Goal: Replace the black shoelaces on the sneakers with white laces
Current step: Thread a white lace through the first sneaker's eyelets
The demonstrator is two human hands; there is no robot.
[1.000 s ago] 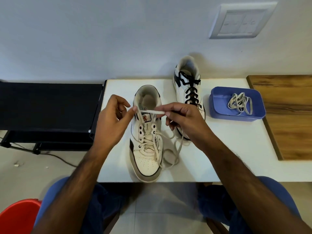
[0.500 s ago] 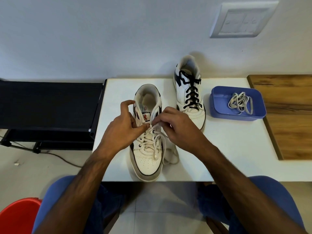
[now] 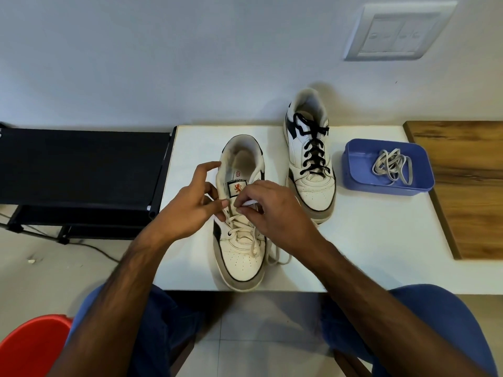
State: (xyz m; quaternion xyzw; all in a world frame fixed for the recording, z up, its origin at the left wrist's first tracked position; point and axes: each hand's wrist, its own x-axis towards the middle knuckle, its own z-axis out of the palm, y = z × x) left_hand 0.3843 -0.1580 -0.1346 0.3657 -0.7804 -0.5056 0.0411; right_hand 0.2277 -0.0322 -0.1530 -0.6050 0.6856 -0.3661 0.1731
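White worktop (image 3: pixel 367 240) fills the middle of the frame, backed by a pale wall with a switch plate (image 3: pixel 397 31) at upper right. At centre stands the near sneaker (image 3: pixel 241 257), toe toward the bottom edge, threaded partway up with a white lace (image 3: pixel 243 223) whose loose end trails onto the worktop at the shoe's right side. Both hands meet over its upper eyelets: the left hand (image 3: pixel 187 208) has its thumb and fingers curled in against the left eyelet row, apparently pinching the lace there, with the forefinger raised beside the collar; the right hand (image 3: pixel 275 210) pinches a white lace end between thumb and fingertips just right of the tongue label. Up and to the right, the second sneaker (image 3: pixel 310 161) stands with its black lace (image 3: pixel 313 148) in place, just beside the first. Right of it, a blue tray (image 3: pixel 353 175) holds a bundled pale lace (image 3: pixel 392 167). A wooden board (image 3: pixel 468 186) lies along the right edge. A black rack (image 3: pixel 81 164) sits at left, a red bucket (image 3: pixel 30 346) at lower left, and blue-trousered knees show below the worktop
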